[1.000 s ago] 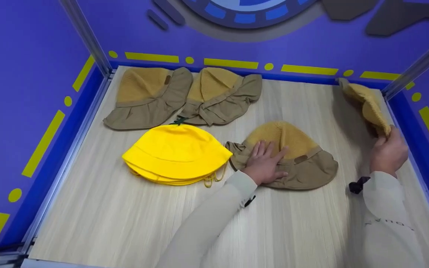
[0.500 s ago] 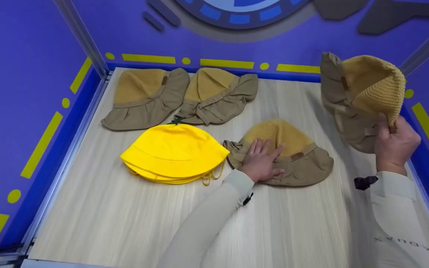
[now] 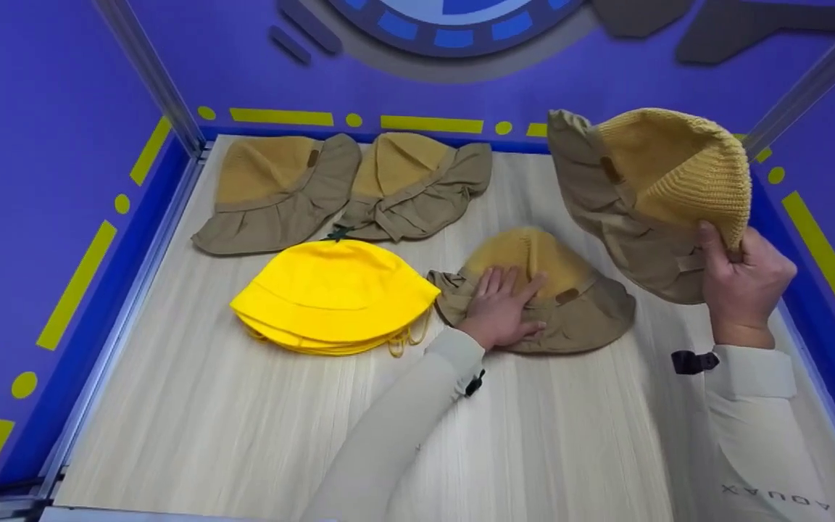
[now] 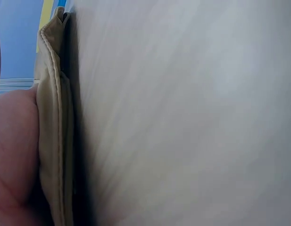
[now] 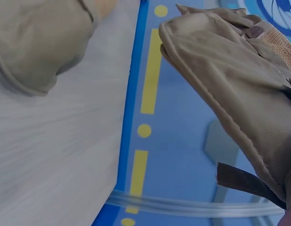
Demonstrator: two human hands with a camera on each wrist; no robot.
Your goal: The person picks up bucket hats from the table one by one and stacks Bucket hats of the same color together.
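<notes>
My right hand (image 3: 747, 286) pinches the knitted crown of a tan-and-khaki sun hat (image 3: 678, 167) and holds it up above the table's right side. The hat's khaki brim (image 5: 220, 70) hangs down to the left, and a small brown tag shows at the band. My left hand (image 3: 501, 308), fingers spread and straight, rests flat on a second sun hat (image 3: 584, 312) of the same kind lying on the table. In the left wrist view that hat's brim edge (image 4: 55, 127) stands beside part of the hand.
Two more tan-and-khaki sun hats, one at the back left (image 3: 265, 181) and one beside it (image 3: 410, 181), lie near the rear wall. In front of them sits a stack of yellow bucket hats (image 3: 338, 297) with thin cords. Blue-purple panels (image 3: 40, 109) enclose the wooden table (image 3: 243, 435).
My right hand has lifted the sun hat from the back right, turned its side into view and carried it left. My left hand stays on the other hat.
</notes>
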